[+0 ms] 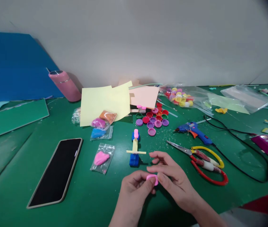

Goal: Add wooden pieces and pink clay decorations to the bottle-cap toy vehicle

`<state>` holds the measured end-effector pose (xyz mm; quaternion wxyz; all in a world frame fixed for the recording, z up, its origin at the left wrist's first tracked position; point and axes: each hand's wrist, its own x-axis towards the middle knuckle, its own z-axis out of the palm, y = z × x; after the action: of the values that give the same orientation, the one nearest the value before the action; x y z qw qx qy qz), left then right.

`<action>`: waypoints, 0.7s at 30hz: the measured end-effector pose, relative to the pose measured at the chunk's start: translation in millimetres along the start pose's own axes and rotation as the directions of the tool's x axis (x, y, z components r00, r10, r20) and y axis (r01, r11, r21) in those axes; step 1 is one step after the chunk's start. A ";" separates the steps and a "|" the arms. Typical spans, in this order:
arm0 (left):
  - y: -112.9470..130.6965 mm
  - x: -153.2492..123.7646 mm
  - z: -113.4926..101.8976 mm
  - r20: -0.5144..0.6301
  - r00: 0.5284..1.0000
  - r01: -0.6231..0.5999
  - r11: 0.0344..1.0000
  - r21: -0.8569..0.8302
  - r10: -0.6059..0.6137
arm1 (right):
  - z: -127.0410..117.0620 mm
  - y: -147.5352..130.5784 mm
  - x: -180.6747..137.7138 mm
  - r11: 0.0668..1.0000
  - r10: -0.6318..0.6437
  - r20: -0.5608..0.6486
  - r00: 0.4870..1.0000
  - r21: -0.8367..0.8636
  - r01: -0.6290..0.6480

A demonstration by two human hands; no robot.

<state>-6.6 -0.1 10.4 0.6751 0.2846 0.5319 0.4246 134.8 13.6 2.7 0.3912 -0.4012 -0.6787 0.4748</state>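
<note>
Near the front of the green table, my left hand (136, 189) pinches a small piece of pink modelling clay (152, 179) between thumb and fingers. My right hand (175, 178) meets it from the other side, thumb at the clay's edge and the other fingers reaching over it; their exact contact is partly hidden. Just beyond the hands stands a small model (135, 146) with blue ends, a pale strip, a crossbar and a pink top. To its left lies a clear bag (103, 158) of pink clay.
On the right are scissors (200, 160) with red and yellow handles, a blue glue gun (194, 130) and its black cord. A phone (56, 171) lies left. Behind are bottle caps (151, 131), yellow paper (100, 101), bagged clay (98, 133) and a pink bottle (65, 85).
</note>
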 end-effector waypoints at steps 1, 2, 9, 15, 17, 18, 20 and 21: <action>-0.8 0.1 -0.2 0.011 1.000 0.009 1.000 -0.007 -0.009 | -0.2 -0.6 0.5 1.000 -0.008 0.004 1.000 -0.010 0.008; -1.6 0.3 -0.4 0.023 1.000 0.020 1.000 -0.015 -0.019 | -0.5 -1.1 1.0 1.000 -0.016 0.013 1.000 -0.026 0.016; -0.9 0.9 -1.0 0.071 0.994 0.093 0.991 -0.093 -0.087 | -3.4 0.1 1.7 0.995 -0.011 0.020 1.000 -0.095 0.013; -1.1 2.5 -0.2 0.120 0.986 0.138 0.966 -0.219 -0.113 | -2.4 1.7 1.0 0.989 -0.050 0.026 0.998 -0.134 0.053; -2.3 3.9 -0.4 0.134 0.983 0.161 0.951 -0.265 -0.129 | -2.3 1.8 1.3 0.990 -0.049 0.029 0.998 -0.131 0.053; -2.7 4.6 -0.5 0.141 0.980 0.176 0.943 -0.281 -0.141 | -2.2 1.9 1.3 0.992 -0.044 0.023 0.999 -0.121 0.047; -2.5 5.4 -0.6 0.140 0.975 0.205 0.934 -0.293 -0.171 | -2.0 2.3 0.7 0.996 -0.020 -0.018 1.000 -0.092 0.019; -2.1 5.5 -0.5 0.132 0.974 0.219 0.929 -0.298 -0.187 | -1.6 2.5 0.0 0.997 -0.005 -0.042 0.999 -0.083 0.002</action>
<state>-6.0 3.7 5.9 0.7778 0.1394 0.4501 0.4160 136.6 14.7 0.6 0.3892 -0.4258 -0.6901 0.4370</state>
